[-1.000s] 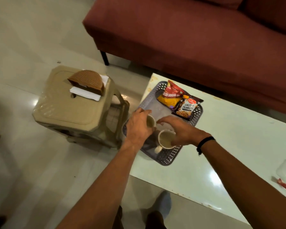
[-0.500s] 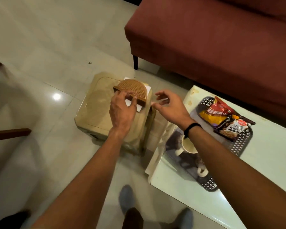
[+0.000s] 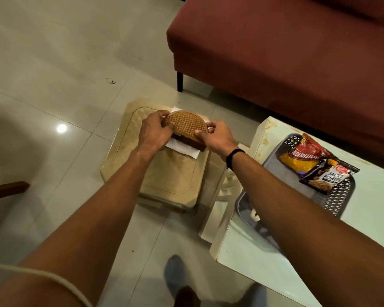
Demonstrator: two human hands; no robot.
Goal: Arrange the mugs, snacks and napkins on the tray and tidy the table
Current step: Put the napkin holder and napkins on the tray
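Brown napkin holder [image 3: 186, 127], now both hands gripping

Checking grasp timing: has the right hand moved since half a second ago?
Yes. The right hand has closed in leftward onto the napkin holder on the stool; earlier it hovered open just beside the holder.

brown woven-pattern napkin holder [image 3: 186, 125], white napkins [image 3: 182, 147], beige stool [image 3: 171, 173], maroon sofa [image 3: 286, 52].
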